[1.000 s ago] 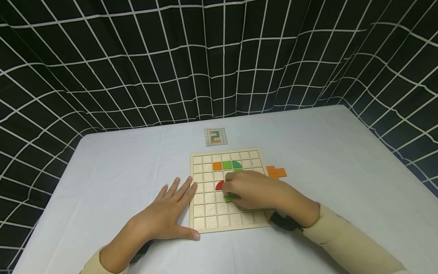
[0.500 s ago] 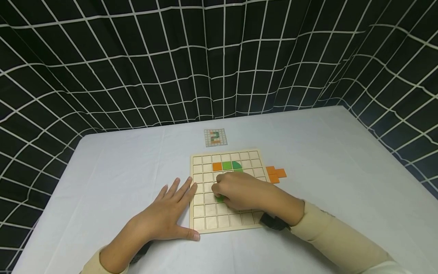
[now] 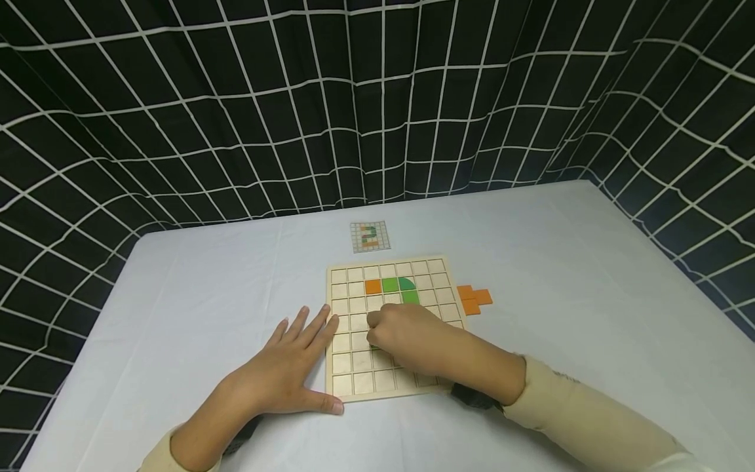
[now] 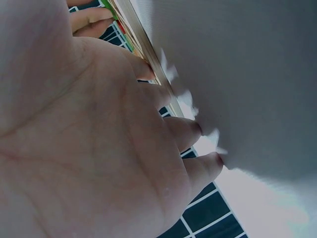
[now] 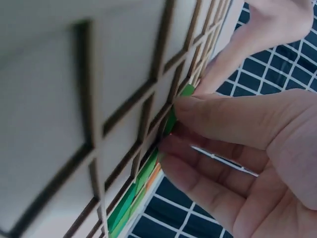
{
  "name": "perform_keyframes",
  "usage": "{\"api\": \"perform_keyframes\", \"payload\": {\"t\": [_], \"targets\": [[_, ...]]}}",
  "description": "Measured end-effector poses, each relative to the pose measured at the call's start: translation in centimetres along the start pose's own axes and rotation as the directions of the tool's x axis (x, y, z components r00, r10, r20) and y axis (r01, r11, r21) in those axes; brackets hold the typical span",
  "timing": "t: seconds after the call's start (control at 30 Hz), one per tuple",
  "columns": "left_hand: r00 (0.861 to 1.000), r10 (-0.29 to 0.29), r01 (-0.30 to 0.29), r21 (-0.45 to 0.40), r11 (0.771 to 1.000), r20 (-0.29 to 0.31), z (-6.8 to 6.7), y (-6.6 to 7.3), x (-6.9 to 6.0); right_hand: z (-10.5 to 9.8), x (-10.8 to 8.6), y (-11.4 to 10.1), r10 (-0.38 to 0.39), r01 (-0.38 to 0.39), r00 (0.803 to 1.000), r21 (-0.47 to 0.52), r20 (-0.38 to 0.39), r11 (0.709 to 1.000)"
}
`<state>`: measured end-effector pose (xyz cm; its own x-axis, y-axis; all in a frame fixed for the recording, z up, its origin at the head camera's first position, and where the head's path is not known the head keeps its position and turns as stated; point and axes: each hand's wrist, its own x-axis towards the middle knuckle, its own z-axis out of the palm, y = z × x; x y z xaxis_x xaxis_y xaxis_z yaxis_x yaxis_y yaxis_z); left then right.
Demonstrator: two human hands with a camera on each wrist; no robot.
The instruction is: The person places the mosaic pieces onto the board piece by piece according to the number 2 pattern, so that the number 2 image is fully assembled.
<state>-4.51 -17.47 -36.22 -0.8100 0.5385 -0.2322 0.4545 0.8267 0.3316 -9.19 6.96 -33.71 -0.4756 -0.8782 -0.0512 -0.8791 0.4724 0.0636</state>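
A wooden grid board [image 3: 362,382] lies on the white table. Toward its far side sit an orange tile [image 3: 373,286], a green tile [image 3: 390,284], a dark green quarter-round [image 3: 406,283] and another green tile [image 3: 410,297]. My left hand [image 3: 284,373] rests flat with spread fingers against the board's left edge. Over the middle of the board, my right hand [image 3: 421,337] has its fingers bent down. In the right wrist view, the thumb and fingertips of that hand [image 5: 237,144] pinch a green piece [image 5: 171,120] at the grid surface. The red quarter-round is hidden in the head view.
Several loose orange tiles [image 3: 474,300] lie touching one another beside the board's right edge. A small pattern card [image 3: 369,236] lies beyond the board's far edge. Black cloth with white grid lines [image 3: 330,105] hangs behind the table.
My right hand has moved left across the board, with a green piece at its fingertips, and now covers the red quarter-round. The green tile below the dark green quarter-round shows more fully. My left hand has stayed put.
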Motion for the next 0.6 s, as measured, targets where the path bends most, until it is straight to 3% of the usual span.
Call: {"api": "perform_keyframes", "payload": {"t": [0.13, 0.23, 0.4, 0.6], "targets": [[1.0, 0.007, -0.007, -0.015, 1.0, -0.005, 0.0, 0.2, 0.1, 0.1, -1.3, -1.2, -0.016, 0.011, 0.999, -0.145, -0.031, 0.989], [1.0, 0.002, -0.002, -0.015, 1.0, 0.001, -0.1, 0.2, 0.1, 0.3, -3.0, -2.6, 0.016, -0.011, 0.999, -0.146, 0.032, 0.989], [1.0, -0.017, 0.017, 0.007, 1.0, 0.006, -0.2, 0.2, 0.2, 0.9, -4.9, -3.7, 0.107, -0.108, 0.987, -0.001, 0.118, 0.994], [1.0, -0.021, 0.021, -0.014, 1.0, 0.009, 0.0, 0.2, 0.2, 0.8, -5.6, -2.0, 0.071, -0.09, 0.993, 0.203, 0.099, 0.975]]}}
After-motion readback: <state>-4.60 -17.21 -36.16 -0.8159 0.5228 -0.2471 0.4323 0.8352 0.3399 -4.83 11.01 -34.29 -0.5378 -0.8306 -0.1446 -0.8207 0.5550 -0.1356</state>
